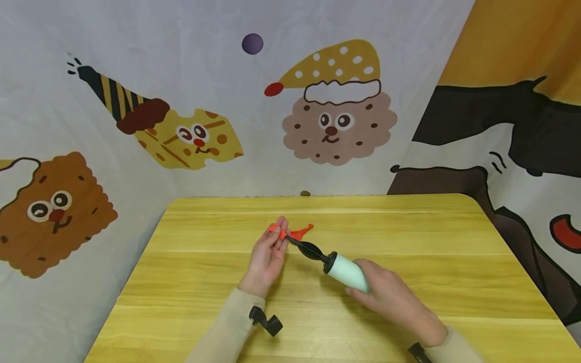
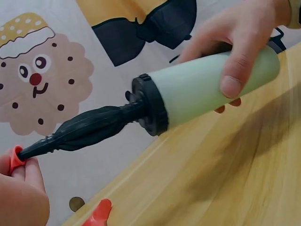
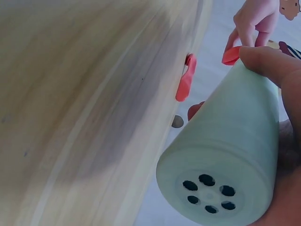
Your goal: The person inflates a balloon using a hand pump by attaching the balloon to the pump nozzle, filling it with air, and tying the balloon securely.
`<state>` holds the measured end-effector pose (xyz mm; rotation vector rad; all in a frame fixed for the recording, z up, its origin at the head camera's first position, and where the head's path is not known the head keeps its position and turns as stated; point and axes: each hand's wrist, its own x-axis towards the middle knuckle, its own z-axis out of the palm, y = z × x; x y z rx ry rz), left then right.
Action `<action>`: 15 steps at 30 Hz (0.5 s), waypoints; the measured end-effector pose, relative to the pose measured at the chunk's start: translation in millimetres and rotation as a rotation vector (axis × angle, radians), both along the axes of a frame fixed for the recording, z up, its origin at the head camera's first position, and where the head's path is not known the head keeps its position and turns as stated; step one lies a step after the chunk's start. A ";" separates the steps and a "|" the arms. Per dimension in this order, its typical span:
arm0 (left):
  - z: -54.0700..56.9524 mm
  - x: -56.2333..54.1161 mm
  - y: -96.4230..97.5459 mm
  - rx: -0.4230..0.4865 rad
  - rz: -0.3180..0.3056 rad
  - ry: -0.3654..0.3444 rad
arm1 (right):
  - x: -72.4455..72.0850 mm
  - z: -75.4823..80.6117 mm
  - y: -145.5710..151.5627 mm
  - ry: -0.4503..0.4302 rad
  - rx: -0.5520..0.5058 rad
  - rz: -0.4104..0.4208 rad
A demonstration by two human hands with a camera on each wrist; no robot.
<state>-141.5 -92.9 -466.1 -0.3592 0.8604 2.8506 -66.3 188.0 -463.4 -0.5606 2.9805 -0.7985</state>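
Observation:
A mint-green hand balloon pump with a black tapered nozzle slants above the table. My right hand grips its body, fingers and thumb wrapped round it; the holed end cap shows in the right wrist view. My left hand pinches a red-orange balloon at the nozzle's tip, its mouth around the tip. Another red-orange limp piece shows beyond the nozzle, close to the far table area. Whether it is part of the held balloon or a separate one, I cannot tell.
Beneath both hands spreads a wood-grain table. Behind its far edge hangs a pale cloth printed with cartoon biscuits. Black camera mounts sit on both wrists.

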 end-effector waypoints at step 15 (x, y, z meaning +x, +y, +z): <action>1.0 6.8 15.8 -0.106 0.062 0.169 | 0.7 2.8 -9.8 -0.027 -0.013 -0.052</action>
